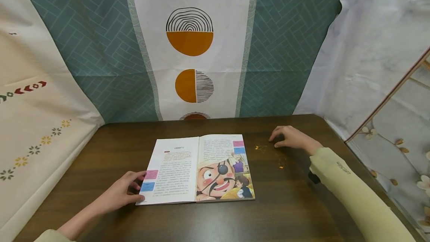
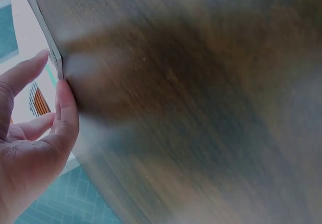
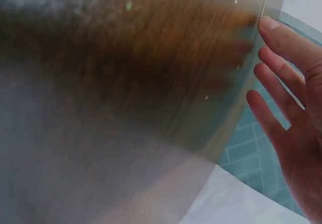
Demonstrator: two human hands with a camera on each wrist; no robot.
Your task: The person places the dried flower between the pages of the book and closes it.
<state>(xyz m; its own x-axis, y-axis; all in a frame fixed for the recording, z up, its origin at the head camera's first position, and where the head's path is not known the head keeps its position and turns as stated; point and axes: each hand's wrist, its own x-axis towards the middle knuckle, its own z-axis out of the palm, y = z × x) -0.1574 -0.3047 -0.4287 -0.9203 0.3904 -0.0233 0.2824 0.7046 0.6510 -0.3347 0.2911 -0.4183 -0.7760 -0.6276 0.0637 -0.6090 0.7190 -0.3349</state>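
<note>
An open illustrated book (image 1: 174,175) lies on the dark wooden table, with printed text on the left page and a cartoon pirate with an eye patch on the right. My left hand (image 1: 125,189) holds the book's left edge near its lower corner, thumb and fingers curled there; the left wrist view shows its fingertips (image 2: 61,85) right at the corner. To the book's right, my right hand (image 1: 290,137) hovers low over the table with fingers loosely bent and nothing gripped. Small orange-yellow dried flowers (image 1: 281,166) on thin stems lie near it. A thin stem (image 3: 265,0) shows beside the right thumb tip.
The brown table (image 1: 228,223) ends at a patterned green and white curtain (image 1: 285,48) behind. Pale cloth hangs at the left (image 1: 40,130) and a floral white cloth (image 1: 379,96) at the right. Something small and black (image 1: 314,177) shows under the right sleeve.
</note>
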